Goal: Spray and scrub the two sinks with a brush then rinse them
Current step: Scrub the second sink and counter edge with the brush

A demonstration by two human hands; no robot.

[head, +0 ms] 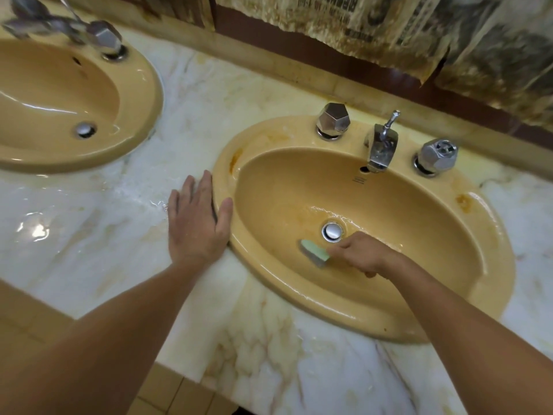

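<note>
A: Scrubbing was seen in the right sink (pixel 443 313). The right hand (pixel 363 254) was curled around the handle of the brush (pixel 314 252), with its pale green head lying on the basin floor just in front of the drain plug (pixel 332 231).

B: Noted. Left hand?

A: The left hand (pixel 196 223) lay flat, fingers straight and together, on the marble counter (pixel 269 348). It held nothing. The thumb lay along the left rim of the right sink, touching it.

B: Water?

A: A wet film showed around the drain plug. A puddle sat on the counter just left of the left hand. Orange-brown stains marked the rim of the right sink at its left and right ends.

B: Fittings on that sink?

A: A chrome spout (pixel 381 148) stood behind the drain plug at the back rim, with one faceted knob (pixel 333 121) to its left and another knob (pixel 437 156) to its right.

B: The other basin?

A: The left sink (pixel 140 94) was well to the left of the right sink on the same counter, glossy inside, with its own drain (pixel 85 129) and a faceted knob (pixel 105 37) at the back rim. Its spout was blurred.
</note>
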